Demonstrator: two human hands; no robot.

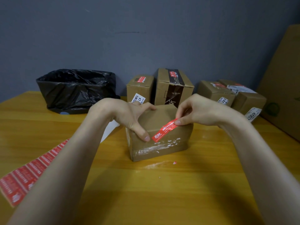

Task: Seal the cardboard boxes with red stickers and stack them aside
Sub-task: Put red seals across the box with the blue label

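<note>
— So, what lies where, biggest first?

— Broadly: the yellow wooden table (178,192) carries everything; a big brown cardboard carton (282,78) stands at the far right; a bin lined with a black plastic bag (76,88) sits far left; several sealed brown boxes (174,88) stand along the grey wall, red seals showing on their tops.

— And the one in work?

— The small brown cardboard box (162,148) stands mid-table, between both forearms; a long strip of unused red stickers (30,172) trails off near left, partly under the left forearm.

— The hands?

— The left hand (128,116) clamps the box, fingers hooked over its far edge, thumb pressing just beside the sticker's lower end; the right hand (199,109) pinches the other end of the single red rectangular sticker (164,129) between thumb and forefinger.

— Which way does it run?

— Slantwise; its long axis goes from near-left, seemingly over the near top edge, to far-right; the pinched end lies rightward, so the right hand is nearer; whether that end already touches cardboard I cannot tell.

— Next, then?

— Probably lay that end down and smooth from the left thumb rightward; a crooked pull could wrinkle it; stacking aside is not yet done.
</note>
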